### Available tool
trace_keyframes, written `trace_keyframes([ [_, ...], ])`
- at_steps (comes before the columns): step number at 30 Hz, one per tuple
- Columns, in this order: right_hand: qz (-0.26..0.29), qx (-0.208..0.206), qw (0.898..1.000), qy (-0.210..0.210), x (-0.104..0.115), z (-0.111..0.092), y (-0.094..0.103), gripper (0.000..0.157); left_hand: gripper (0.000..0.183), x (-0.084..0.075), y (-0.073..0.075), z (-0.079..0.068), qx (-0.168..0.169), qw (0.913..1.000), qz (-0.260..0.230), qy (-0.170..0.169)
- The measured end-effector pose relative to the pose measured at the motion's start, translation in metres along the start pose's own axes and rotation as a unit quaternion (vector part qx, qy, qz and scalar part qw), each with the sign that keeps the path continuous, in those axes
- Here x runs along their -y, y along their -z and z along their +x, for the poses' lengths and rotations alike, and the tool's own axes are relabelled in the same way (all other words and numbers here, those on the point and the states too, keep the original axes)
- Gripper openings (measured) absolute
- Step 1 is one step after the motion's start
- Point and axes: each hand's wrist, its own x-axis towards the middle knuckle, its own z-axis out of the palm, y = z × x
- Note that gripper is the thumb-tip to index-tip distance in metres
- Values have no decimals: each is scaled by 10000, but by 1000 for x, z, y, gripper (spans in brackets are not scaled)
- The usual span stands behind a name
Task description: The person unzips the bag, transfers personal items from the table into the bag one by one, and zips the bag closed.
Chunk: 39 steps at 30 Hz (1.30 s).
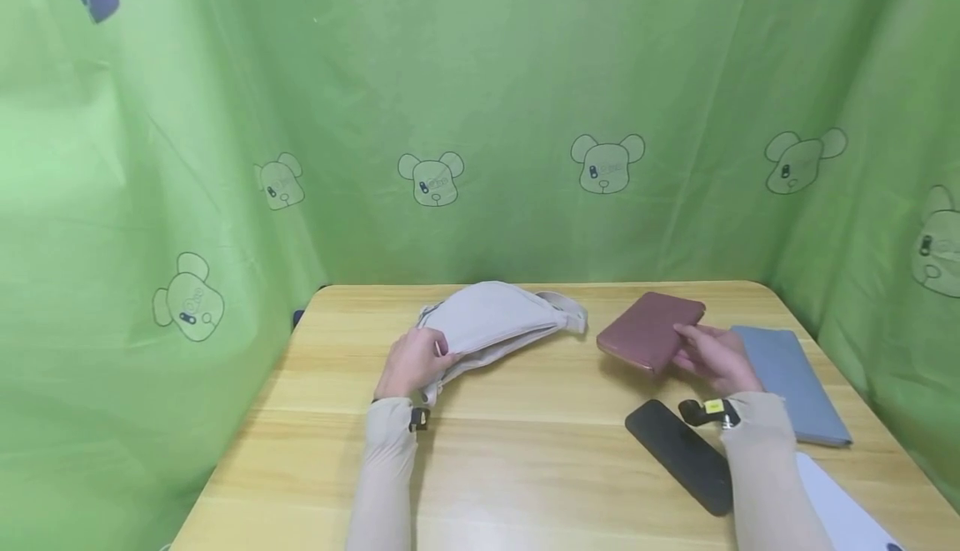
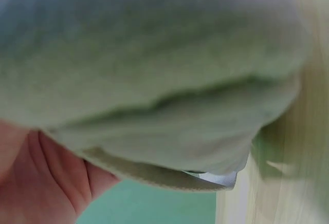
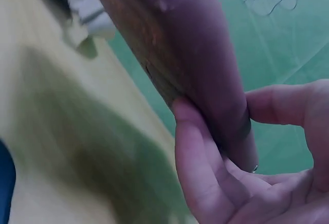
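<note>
A pale grey waist bag (image 1: 491,318) lies at the back of the table, its front opening parted in a long slit. My left hand (image 1: 412,361) pinches the bag's left end near that opening. In the left wrist view the bag's fabric (image 2: 154,80) fills most of the frame, with part of the left hand (image 2: 51,178) at its lower edge. Over the table on the right, my right hand (image 1: 716,355) grips a maroon leather-look booklet (image 1: 648,330) by its right edge. The right wrist view shows thumb and fingers on opposite sides of the booklet (image 3: 200,49).
Below the right hand lies a black phone (image 1: 681,457). A blue-grey flat folder or notebook (image 1: 791,384) sits at the table's right side. A white flat object (image 1: 843,505) is partly hidden by the right forearm. Green curtains (image 1: 510,117) enclose the wooden table (image 1: 517,459).
</note>
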Motion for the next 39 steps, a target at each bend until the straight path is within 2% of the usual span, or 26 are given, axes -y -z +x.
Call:
trace_keyframes([
  [5,-339,151,9989,295,8,-6,-12,86,23,-3,0,0,0,10000,0,-26],
  [8,-368,77,9987,349,11,-11,-21,83,23,-5,0,0,26,10000,26,-56],
  [15,-822,37,9958,410,11,-20,-40,83,22,-7,-1,1,85,9998,106,-112],
  [30,-895,452,9940,446,12,-33,-83,75,20,-6,-3,2,33,9996,156,-236],
  [39,-965,752,9917,400,8,-40,-111,76,19,-5,-4,3,26,9995,161,-274],
])
